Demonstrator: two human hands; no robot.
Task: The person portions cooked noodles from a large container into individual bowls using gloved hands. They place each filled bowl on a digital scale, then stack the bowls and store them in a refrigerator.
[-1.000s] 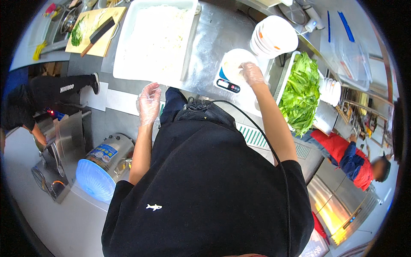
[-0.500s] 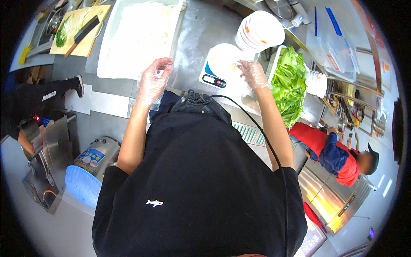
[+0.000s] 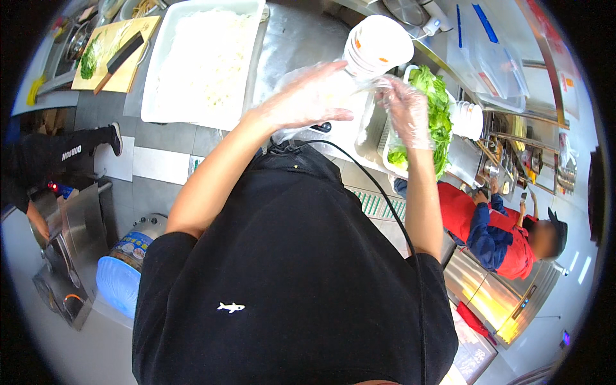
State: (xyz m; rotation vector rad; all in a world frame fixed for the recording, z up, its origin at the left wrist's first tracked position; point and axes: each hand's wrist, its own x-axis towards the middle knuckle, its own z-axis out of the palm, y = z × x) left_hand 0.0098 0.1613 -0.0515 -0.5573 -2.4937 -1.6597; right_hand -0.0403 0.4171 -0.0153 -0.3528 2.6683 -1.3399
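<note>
At the near edge of the steel counter [image 3: 289, 38], we had our kitchen scale [image 3: 323, 127] mostly hidden beneath our gloved left hand [image 3: 296, 102], its fingers spread wide and gripping nothing visible, while our gloved right hand [image 3: 408, 112], just to the right, had its fingers curled inward, on what we could not tell. Beside it on the right lay leafy greens [image 3: 443, 125], and just beyond our fingers stood stacked white tubs [image 3: 380, 46], which a snagged loose glove might, we judged, have toppled onto the scale.
</note>
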